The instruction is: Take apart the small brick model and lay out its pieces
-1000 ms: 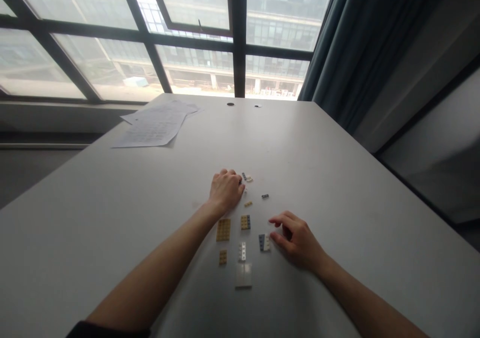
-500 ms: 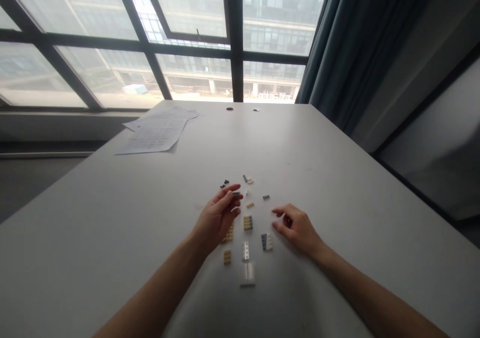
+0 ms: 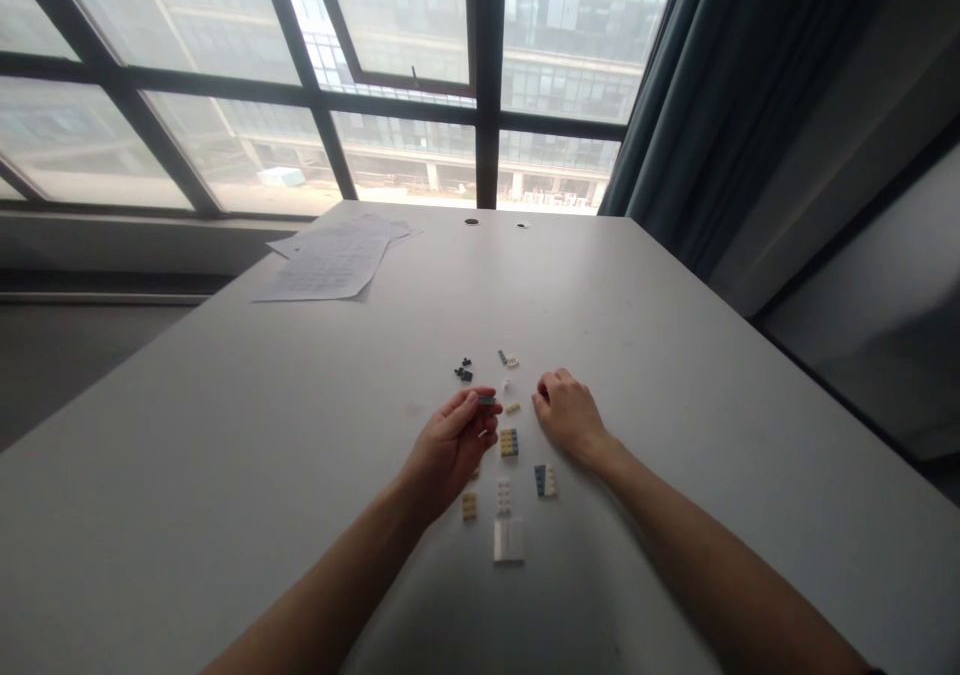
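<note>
My left hand [image 3: 450, 440] is raised over the table, thumb and fingers closed on a thin grey toy building brick [image 3: 487, 400]. My right hand [image 3: 571, 413] rests on the table with its fingers curled down and pressed together. Whatever lies under those fingertips is hidden. Between the hands are a small tan brick [image 3: 513, 409], a small white piece [image 3: 506, 386] and a tan-and-blue studded block [image 3: 509, 442]. Nearer me lie a white studded brick [image 3: 503, 496], a smooth white plate [image 3: 508, 541], a tan brick [image 3: 469, 506] and a blue-grey and white pair [image 3: 545, 480].
Small black pieces [image 3: 464, 370] lie beyond my left hand. A grey and white pair [image 3: 508, 359] sits farther out. Printed sheets [image 3: 330, 260] lie at the far left of the white table [image 3: 645, 315]. Windows and a dark curtain [image 3: 675, 115] stand behind.
My right hand has moved forward and left, its fingers closing down where a small grey brick lay. My left hand has lowered slightly toward me, still holding its brick. The view has shifted a little.
</note>
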Tool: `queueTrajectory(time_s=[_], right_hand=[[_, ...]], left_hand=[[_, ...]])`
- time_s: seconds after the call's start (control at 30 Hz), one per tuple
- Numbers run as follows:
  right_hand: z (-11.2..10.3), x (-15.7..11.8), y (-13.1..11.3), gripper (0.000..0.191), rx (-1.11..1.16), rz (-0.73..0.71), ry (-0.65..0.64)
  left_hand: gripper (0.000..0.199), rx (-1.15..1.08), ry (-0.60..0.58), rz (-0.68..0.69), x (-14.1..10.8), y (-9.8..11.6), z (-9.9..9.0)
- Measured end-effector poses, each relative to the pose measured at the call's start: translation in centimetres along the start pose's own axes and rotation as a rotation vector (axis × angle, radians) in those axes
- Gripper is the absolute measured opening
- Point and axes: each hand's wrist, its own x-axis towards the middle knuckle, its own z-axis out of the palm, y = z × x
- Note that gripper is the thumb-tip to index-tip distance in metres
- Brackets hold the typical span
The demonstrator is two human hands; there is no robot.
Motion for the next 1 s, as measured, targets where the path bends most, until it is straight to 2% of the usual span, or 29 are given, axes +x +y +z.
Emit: queueTrajectory(time_s=[0.13,0.3,0.47,0.63,0.73,0.8,0.9,1.0], right_hand=[[-1.1,0.0,0.7,0.008,0.242,0.001,-0.082],[-2.1,-2.3,1.0,0.03,0.628,0.009,-0.137],[-2.6,-4.2,0.8,0.021,1.252,0.152,-0.204],[-2.8,-4.5,0.8,0.016,1.393,0.24,-0.253],[-3.3,-5.1,1.1,0.019,1.324,0.244,-0.259],[-3.9,-6.1,1.6,0.023,1.166,0.205,-0.246],[-5.1,-8.2,2.4,0.023,0.769,0.043,-0.261],[-5.7,-10.4,2.8,0.017,0.375,-0.168,-0.311]], left_hand=[[0.023,-0.012,-0.005,-0.004,0.0,-0.1,0.0],[0.024,-0.028,-0.015,-0.019,0.0,-0.4,0.0],[0.022,-0.033,-0.017,-0.028,0.0,-0.8,0.2],[0.025,0.049,-0.024,-0.007,-0.1,-0.7,0.4],[0.025,0.283,-0.059,0.066,-0.7,-0.7,0.6],[0.019,0.625,-0.127,0.189,-1.6,-0.9,0.9],[0.01,1.216,-0.335,0.458,-3.3,-1.9,1.4],[0.009,1.601,-0.556,0.663,-4.7,-3.4,1.7]])
